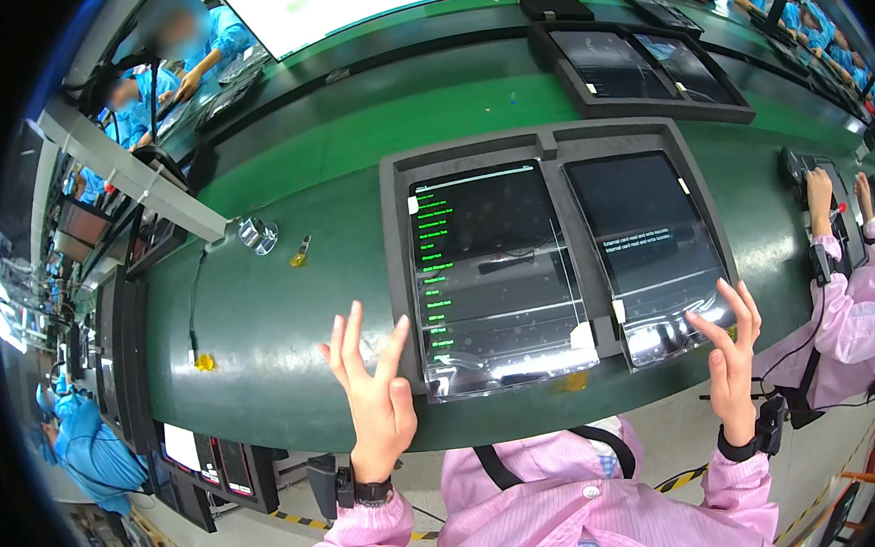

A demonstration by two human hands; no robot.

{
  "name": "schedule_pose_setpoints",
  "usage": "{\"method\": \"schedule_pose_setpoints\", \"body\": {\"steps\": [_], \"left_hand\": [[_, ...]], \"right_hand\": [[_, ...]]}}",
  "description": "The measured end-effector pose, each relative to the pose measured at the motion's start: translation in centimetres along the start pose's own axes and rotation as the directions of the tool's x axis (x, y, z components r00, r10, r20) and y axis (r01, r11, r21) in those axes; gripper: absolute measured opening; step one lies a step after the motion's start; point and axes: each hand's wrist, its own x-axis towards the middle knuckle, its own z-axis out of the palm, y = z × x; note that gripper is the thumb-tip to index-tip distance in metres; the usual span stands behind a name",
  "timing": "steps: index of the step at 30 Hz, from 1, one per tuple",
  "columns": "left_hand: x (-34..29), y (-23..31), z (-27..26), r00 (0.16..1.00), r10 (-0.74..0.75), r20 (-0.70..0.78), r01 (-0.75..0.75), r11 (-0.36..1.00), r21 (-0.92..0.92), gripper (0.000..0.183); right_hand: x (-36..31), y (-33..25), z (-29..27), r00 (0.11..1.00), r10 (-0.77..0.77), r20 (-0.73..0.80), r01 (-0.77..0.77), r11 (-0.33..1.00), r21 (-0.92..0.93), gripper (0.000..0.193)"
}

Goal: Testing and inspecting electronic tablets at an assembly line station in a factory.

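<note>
Two tablets lie side by side in a dark grey foam tray (395, 191) on the green bench. The left tablet (499, 290) shows a column of green text lines on black, and clear film covers its lower end. On the right tablet (645, 231) two short white lines stand on a dark screen. Just off the tray's lower left corner, my left hand (370, 398) hovers with fingers spread, holding nothing. My right hand (733, 356) is by the right tablet's lower right corner, fingers apart; whether a fingertip touches the glass I cannot tell.
Another foam tray (647, 100) with two tablets stands at the back right. On the bench at left are a round metal piece (258, 236), a small yellow-tagged part (300, 254) and a cable (192, 319). A co-worker's hand (819, 195) works at far right.
</note>
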Motion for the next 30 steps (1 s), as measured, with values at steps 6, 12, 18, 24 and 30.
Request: {"method": "schedule_pose_setpoints", "body": {"steps": [6,12,18,24,30], "left_hand": [[-1.2,0.4,0.1,0.999,-0.037,-0.007,0.035,0.989,-0.144,0.048],[-0.5,0.1,0.9,0.934,-0.354,0.046,0.336,0.829,-0.447,0.043],[-0.4,-0.9,3.2,0.9,-0.423,0.104,0.43,0.826,-0.365,0.043],[1.3,-0.7,3.3,0.792,-0.576,0.201,0.595,0.657,-0.463,0.047],[2.0,-1.7,4.7,0.706,-0.653,0.273,0.595,0.339,-0.729,0.049]], "right_hand": [[0.6,2.5,-0.3,0.981,0.133,-0.139,-0.137,0.99,-0.02,0.037],[2.5,9.7,0.4,0.849,0.512,-0.133,-0.414,0.8,0.434,0.041],[3.9,12.0,2.4,0.773,0.618,0.143,-0.617,0.682,0.393,0.069],[4.9,10.5,1.3,0.652,0.656,0.379,-0.698,0.325,0.638,0.071],[4.5,10.5,2.1,0.619,0.704,0.348,-0.655,0.218,0.724,0.075]]}}
